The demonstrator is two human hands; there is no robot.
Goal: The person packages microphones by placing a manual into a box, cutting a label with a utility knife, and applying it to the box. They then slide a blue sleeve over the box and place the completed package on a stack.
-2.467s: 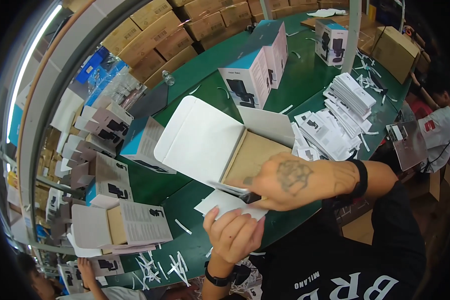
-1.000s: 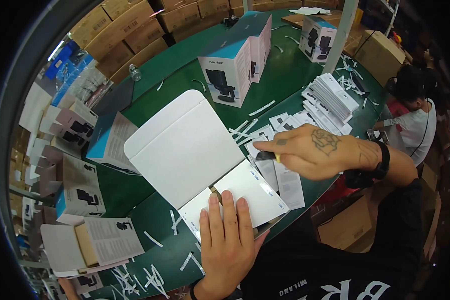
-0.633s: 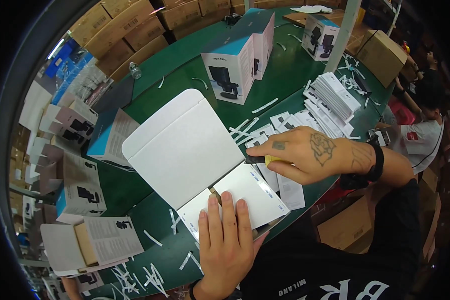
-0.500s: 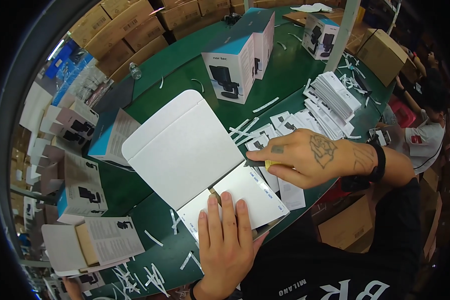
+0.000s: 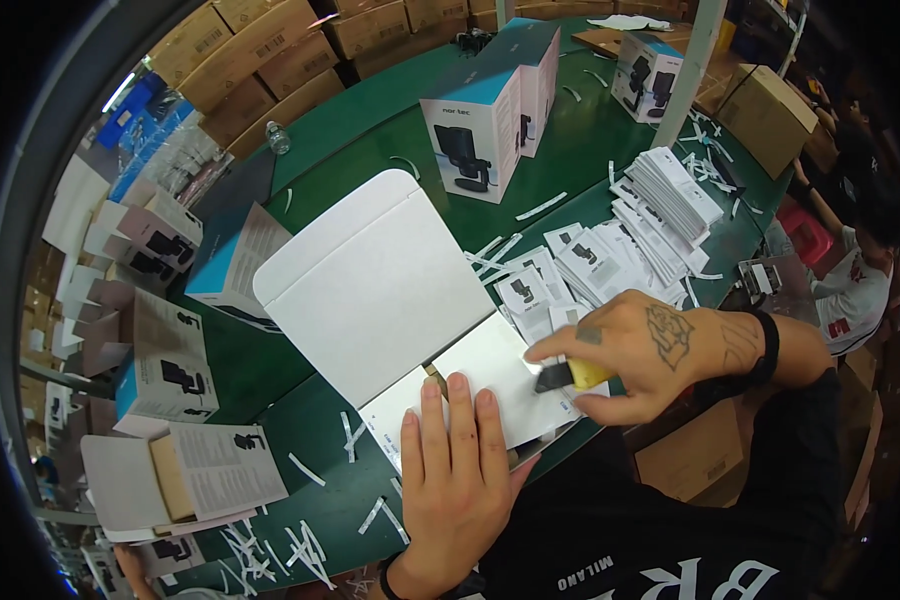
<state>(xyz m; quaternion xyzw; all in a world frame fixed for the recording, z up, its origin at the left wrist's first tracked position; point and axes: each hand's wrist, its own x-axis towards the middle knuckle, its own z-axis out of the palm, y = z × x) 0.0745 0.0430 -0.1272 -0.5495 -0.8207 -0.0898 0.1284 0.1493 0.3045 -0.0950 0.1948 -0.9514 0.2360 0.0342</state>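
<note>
An open white box (image 5: 370, 275) lies tilted on the green table in front of me, its lid raised toward the far left. Flat on the box's inner flaps, my left hand (image 5: 452, 475) has its fingers stretched out beside the narrow gap between two flaps. My right hand (image 5: 635, 350) grips a small yellow hand tool (image 5: 588, 373) with a flat black end. That black end lies on the right white flap (image 5: 470, 365), near its outer edge. Small blue print shows at the flap's corner. Which exact kind of tool it is, I cannot tell.
Printed leaflets (image 5: 610, 260) lie in piles beyond my right hand. Microphone-picture boxes stand at the far side (image 5: 475, 150) and at left (image 5: 165, 370). Another open box (image 5: 225, 470) lies near left. White strips (image 5: 310, 550) litter the table (image 5: 360, 190). A person (image 5: 855, 280) sits at right.
My right hand and the yellow tool have moved nearer and to the right, along the flap's outer edge. Less blue print shows there now. My left hand stays pressed on the box.
</note>
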